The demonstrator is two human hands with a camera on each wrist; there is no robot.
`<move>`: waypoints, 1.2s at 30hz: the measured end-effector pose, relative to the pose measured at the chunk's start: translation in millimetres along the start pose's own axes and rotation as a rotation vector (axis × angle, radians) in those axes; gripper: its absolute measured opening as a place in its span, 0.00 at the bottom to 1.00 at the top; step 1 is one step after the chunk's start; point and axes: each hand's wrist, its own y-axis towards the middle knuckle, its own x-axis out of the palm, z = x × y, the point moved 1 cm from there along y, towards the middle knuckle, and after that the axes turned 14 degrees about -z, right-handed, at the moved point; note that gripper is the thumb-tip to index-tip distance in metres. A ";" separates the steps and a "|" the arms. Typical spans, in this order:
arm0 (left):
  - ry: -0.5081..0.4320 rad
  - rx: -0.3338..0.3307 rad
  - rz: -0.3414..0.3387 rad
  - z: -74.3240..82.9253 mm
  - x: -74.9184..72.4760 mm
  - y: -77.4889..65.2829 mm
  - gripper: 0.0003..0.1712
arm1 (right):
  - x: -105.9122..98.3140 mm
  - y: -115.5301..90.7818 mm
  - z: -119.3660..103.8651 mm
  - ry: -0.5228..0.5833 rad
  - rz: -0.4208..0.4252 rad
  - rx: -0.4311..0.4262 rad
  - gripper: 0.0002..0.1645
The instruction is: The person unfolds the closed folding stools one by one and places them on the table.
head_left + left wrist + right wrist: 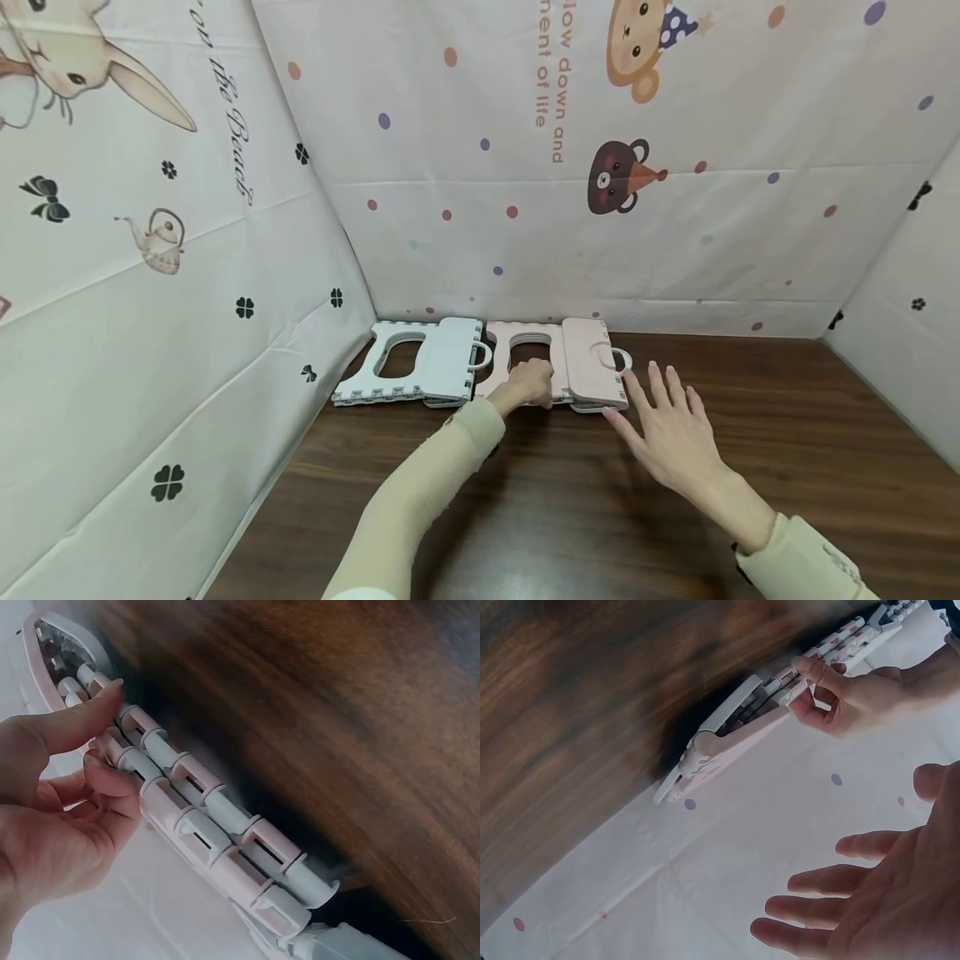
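A pale pink folding stool (pixel 585 362), folded flat, lies on the table near the back wall, its white handle loop (pixel 621 359) at the right end. My left hand (pixel 531 382) holds its near edge. In the left wrist view the thumb and curled fingers (pixel 112 780) pinch the hinged pink-and-white edge (pixel 217 806). My right hand (pixel 675 433) hovers by the stool's right near corner, fingers straight and spread, holding nothing. From the right wrist view, that palm (pixel 900 907) is apart from the stool. A pale white-blue folding stool (pixel 450 358) lies flat directly to the left.
Patterned white cloth walls (pixel 465 242) rise behind the table and at both sides. The left stool sits close to the left wall (pixel 247 392). Dark wood tabletop (pixel 750 400) stretches to the right and in front of the stools.
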 end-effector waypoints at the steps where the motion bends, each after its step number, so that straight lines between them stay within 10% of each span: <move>1: -0.005 0.003 0.003 0.6 -1.2 -1.3 0.15 | -0.3 0.1 0.1 -0.004 0.006 -0.002 0.43; 17: -0.159 0.174 0.130 30.8 -27.5 -18.0 0.33 | -13.9 1.6 -0.4 -0.044 0.098 -0.024 0.43; 36: -0.373 0.183 0.287 71.1 -34.7 -21.9 0.20 | -62.9 13.2 48.1 -0.007 0.137 0.102 0.46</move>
